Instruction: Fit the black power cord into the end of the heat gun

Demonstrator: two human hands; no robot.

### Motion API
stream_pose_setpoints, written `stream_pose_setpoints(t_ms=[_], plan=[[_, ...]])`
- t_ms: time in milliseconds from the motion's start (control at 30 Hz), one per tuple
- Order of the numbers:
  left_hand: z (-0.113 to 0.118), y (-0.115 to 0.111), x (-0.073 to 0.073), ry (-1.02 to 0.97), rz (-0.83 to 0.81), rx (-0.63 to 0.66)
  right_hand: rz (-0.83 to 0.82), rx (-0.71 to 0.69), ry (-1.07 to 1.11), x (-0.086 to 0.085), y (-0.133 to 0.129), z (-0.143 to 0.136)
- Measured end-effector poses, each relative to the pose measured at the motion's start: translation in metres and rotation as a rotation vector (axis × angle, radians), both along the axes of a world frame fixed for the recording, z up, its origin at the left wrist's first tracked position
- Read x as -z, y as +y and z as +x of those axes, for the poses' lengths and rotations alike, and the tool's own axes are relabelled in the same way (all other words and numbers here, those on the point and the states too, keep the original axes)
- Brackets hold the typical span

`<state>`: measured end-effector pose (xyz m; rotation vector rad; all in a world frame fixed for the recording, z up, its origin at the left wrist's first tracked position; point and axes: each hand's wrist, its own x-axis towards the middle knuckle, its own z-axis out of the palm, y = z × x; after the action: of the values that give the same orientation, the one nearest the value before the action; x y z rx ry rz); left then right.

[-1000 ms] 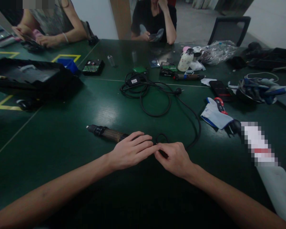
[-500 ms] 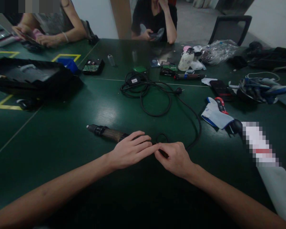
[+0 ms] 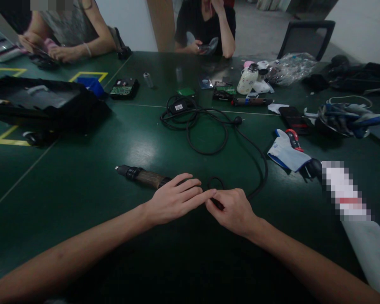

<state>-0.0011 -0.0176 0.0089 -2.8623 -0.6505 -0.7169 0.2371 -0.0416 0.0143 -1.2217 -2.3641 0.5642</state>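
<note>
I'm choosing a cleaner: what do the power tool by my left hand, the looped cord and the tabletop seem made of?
Power tool: probably plastic, with a matte brownish barrel; its tip shines silver like metal.
Cord: likely rubber or soft plastic, dull black and bending in smooth loops.
Tabletop: smooth, semi-gloss green; its reflection suggests laminate or a mat.

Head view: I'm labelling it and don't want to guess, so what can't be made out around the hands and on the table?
All in the head view:
- Rear end of the brown-handled tool: covered by the left hand.
- Whatever the right hand may be pinching: hidden by its own curled fingers.
- Printing on the black adapter: too small to read.
- Far end of the black tray: cut off by the left edge.
</note>
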Motion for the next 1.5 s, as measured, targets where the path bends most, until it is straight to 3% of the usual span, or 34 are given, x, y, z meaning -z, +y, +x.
stream_pose_setpoints(t_ms=[133, 333, 800, 1000, 1500], plan=[[-0.0005, 0.0001, -0.0026, 0.035, -0.009, 0.048, 0.002, -0.015, -0.013, 0.0, 0.0002, -0.0002], [0.0005, 0.0004, -0.0007, 0.011, -0.008, -0.001, -0.005, -0.006, 0.003, -0.0012, -0.0001, -0.0005], [-0.0011, 0.0006, -0.0017, 0.029, -0.012, 0.054, -0.016, -0.019, -0.007, -0.0032, 0.0002, -0.0006], [-0.0002, 0.0004, 0.0003, 0.024, -0.034, -0.01, -0.02, -0.001, 0.011, -0.0041, -0.0004, -0.0015], [-0.0007, 0.0004, 0.001, 0.022, -0.023, 0.006, -0.003, -0.002, -0.008, -0.0021, 0.0002, -0.0008]])
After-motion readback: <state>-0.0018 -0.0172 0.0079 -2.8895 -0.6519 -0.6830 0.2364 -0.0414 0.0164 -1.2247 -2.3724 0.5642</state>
